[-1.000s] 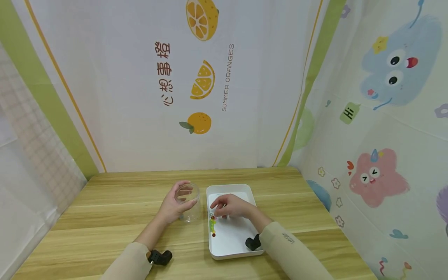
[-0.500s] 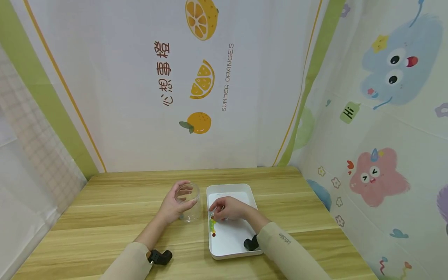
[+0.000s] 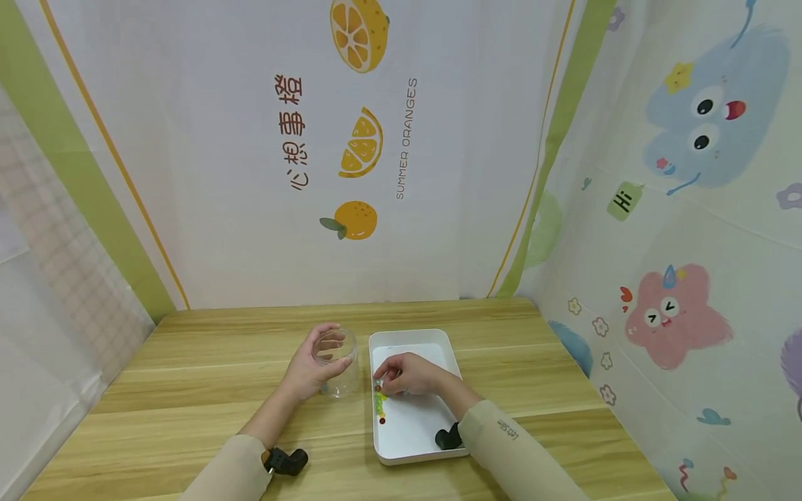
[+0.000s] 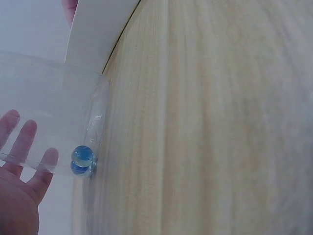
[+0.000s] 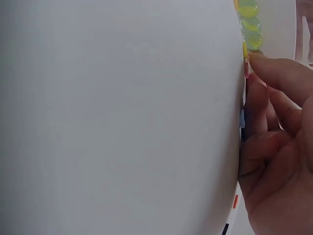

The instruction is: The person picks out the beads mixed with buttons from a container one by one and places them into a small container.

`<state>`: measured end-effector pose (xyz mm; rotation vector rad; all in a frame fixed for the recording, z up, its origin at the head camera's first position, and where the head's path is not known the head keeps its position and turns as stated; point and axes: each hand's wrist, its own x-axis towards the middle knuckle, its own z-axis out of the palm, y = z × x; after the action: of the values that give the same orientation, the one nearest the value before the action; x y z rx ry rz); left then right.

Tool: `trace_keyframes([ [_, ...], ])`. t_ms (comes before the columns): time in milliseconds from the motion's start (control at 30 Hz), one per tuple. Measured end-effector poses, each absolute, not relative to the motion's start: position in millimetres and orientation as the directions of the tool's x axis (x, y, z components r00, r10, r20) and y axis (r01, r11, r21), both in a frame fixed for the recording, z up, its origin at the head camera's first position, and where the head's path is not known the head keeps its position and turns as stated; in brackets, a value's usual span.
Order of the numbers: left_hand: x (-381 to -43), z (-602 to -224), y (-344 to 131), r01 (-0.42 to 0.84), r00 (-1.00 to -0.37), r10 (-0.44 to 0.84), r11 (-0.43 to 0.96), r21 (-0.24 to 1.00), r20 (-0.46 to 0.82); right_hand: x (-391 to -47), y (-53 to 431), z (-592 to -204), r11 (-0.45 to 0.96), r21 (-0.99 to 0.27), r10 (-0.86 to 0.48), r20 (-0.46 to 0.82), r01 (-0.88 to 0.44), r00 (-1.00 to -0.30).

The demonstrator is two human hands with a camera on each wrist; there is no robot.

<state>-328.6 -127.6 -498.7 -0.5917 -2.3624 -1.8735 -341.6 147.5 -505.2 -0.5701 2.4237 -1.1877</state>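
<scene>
My left hand (image 3: 311,367) grips a clear plastic jar (image 3: 343,383) that stands upright on the table, thumb and fingers around its upper part. Two blue glass marbles (image 4: 82,159) lie at the jar's bottom in the left wrist view. Over the left side of a white tray (image 3: 416,438), my right hand (image 3: 413,374) reaches down with bent fingers and thumb. Its thumb tip is at a row of small marbles along the tray's left wall, among them green-yellow marbles (image 5: 252,24) and a dark red marble (image 3: 383,420). Whether the fingertips pinch a marble is hidden.
The wooden table (image 3: 188,390) carries the tray just right of the jar. The tray's raised rim (image 3: 422,459) surrounds its white floor. Printed cloths (image 3: 426,264) hang behind and to the right of the table. A black wrist camera (image 3: 287,461) sits at each wrist.
My right hand has moved slightly down and toward the marbles at the tray's left wall, then stayed there. The left hand and jar have not moved.
</scene>
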Motion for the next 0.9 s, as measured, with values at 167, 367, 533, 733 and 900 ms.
trace_keyframes([
  [167, -328.5, -498.9, -127.7, 0.343, -0.922, 0.254, 0.186, 0.921, 0.292, -343.2, 146.8, -508.2, 0.568, -0.800, -0.498, -0.149, -0.192, -0.854],
  [367, -328.9, -499.7, -128.1, 0.347, -0.920, 0.256, 0.185, 0.919, 0.296, -342.8, 146.3, -508.4, 0.565, -0.802, -0.495, -0.140, -0.195, -0.858],
  [533, -329.4, -500.9, -128.4, 0.350, -0.920, 0.253, 0.184, 0.919, 0.300, -341.8, 146.0, -507.7, 0.560, -0.806, -0.495, -0.139, -0.192, -0.858],
  [733, -329.4, -500.9, -128.2, 0.348, -0.921, 0.248, 0.183, 0.919, 0.299, -340.6, 146.3, -506.8, 0.564, -0.806, -0.480, -0.142, -0.180, -0.866],
  [900, -328.9, -500.6, -128.3, 0.346, -0.922, 0.249, 0.189, 0.919, 0.296, -341.0, 146.6, -507.7, 0.569, -0.803, -0.473, -0.142, -0.178, -0.870],
])
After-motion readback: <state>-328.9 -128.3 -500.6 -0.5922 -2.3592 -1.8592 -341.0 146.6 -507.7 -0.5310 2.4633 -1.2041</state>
